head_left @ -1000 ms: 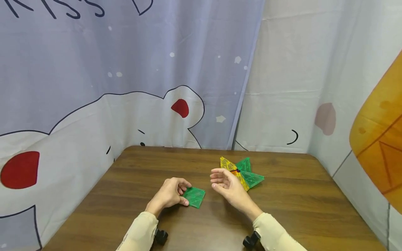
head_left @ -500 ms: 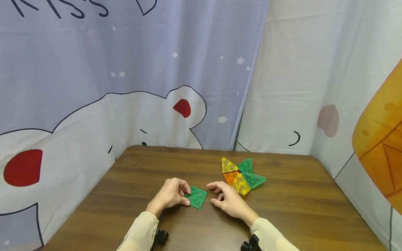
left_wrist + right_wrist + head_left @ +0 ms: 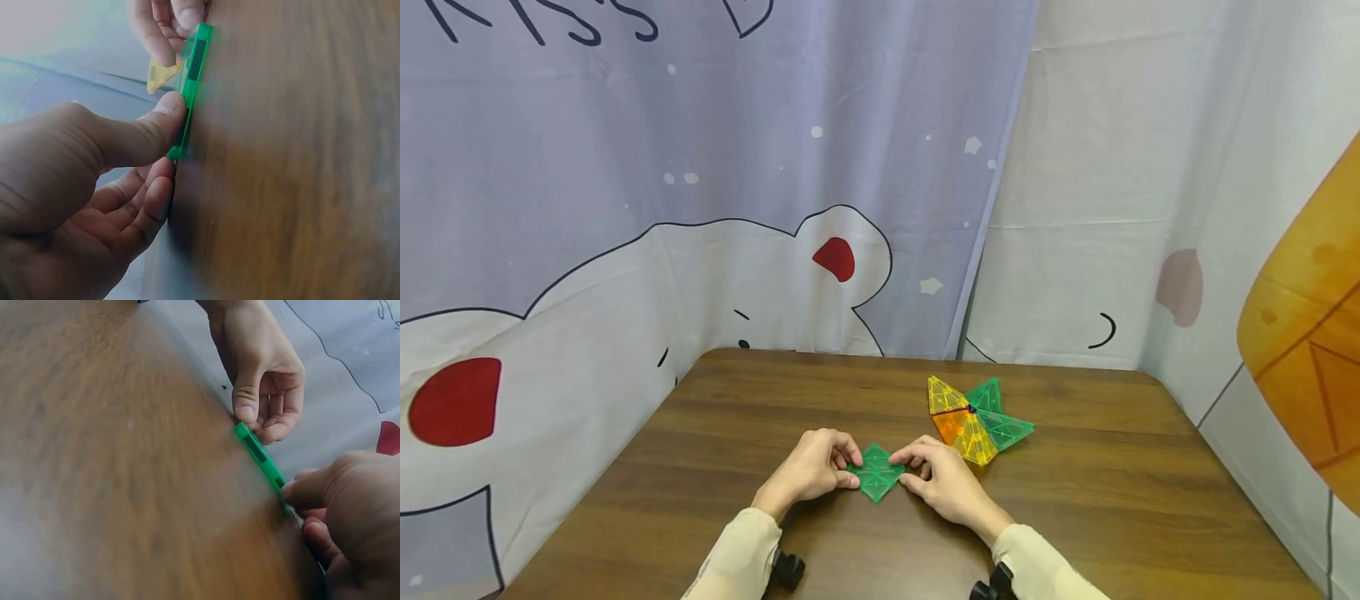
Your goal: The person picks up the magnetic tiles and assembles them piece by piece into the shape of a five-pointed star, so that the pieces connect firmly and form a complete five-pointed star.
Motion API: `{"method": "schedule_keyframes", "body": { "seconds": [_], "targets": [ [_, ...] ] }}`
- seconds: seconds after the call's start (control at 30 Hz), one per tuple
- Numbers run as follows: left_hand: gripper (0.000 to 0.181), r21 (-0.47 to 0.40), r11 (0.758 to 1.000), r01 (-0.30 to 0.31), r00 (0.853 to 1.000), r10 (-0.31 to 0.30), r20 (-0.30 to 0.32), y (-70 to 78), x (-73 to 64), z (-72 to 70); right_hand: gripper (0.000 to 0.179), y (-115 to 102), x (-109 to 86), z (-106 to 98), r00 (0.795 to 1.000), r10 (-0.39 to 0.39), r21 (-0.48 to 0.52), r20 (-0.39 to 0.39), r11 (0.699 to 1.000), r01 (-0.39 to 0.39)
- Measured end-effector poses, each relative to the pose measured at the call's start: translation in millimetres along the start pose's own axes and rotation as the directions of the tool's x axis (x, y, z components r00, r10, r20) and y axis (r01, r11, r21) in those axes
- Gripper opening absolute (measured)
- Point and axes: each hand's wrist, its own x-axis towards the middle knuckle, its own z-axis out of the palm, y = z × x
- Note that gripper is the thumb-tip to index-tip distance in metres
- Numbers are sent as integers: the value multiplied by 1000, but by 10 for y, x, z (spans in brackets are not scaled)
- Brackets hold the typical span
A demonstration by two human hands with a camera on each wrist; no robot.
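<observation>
A translucent green square magnetic tile [image 3: 877, 473] lies low over the table, turned with one corner toward me. My left hand [image 3: 811, 469] pinches its left corner between thumb and fingers. At the opposite corner, my right hand [image 3: 946, 486] grips it with thumb and index finger. In the left wrist view, the tile [image 3: 196, 62] appears edge-on near the wood, dark magnet strips showing inside its rim. The right wrist view also has the tile [image 3: 259, 452] edge-on between both hands.
Behind my right hand stands a star-like cluster of joined magnetic tiles [image 3: 976, 442], yellow, orange and green. The brown wooden table [image 3: 775, 392] ends at a printed curtain [image 3: 737, 275] along the back. A black wrist camera mount [image 3: 787, 571] sits at my left wrist.
My right hand has come down and left from beside the tile cluster and taken the green tile's right corner. The tile has turned and shifted slightly right, still held in my left hand.
</observation>
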Motion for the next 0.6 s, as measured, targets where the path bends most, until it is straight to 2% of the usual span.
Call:
{"method": "schedule_keyframes", "body": {
  "seconds": [0.13, 0.3, 0.47, 0.6],
  "targets": [
    [26, 23, 1000, -4, 1000, 4, -18, 8, 7, 7, 23, 3, 13, 6, 1000, 16, 127, -15, 992, -14],
    [28, 7, 1000, -15, 1000, 15, -16, 31, 6, 17, 22, -5, 25, 2, 998, 14, 271, -62, 963, 4],
    [26, -66, 998, -14, 1000, 13, -11, 57, 8, 28, 22, -13, 24, -7, 989, 79, 365, -126, 931, -28],
    [23, -163, 986, 20, 1000, -22, -13, 65, 22, 20, 24, -34, 31, -23, 977, 152, 431, -149, 899, -74]
  ]
}}
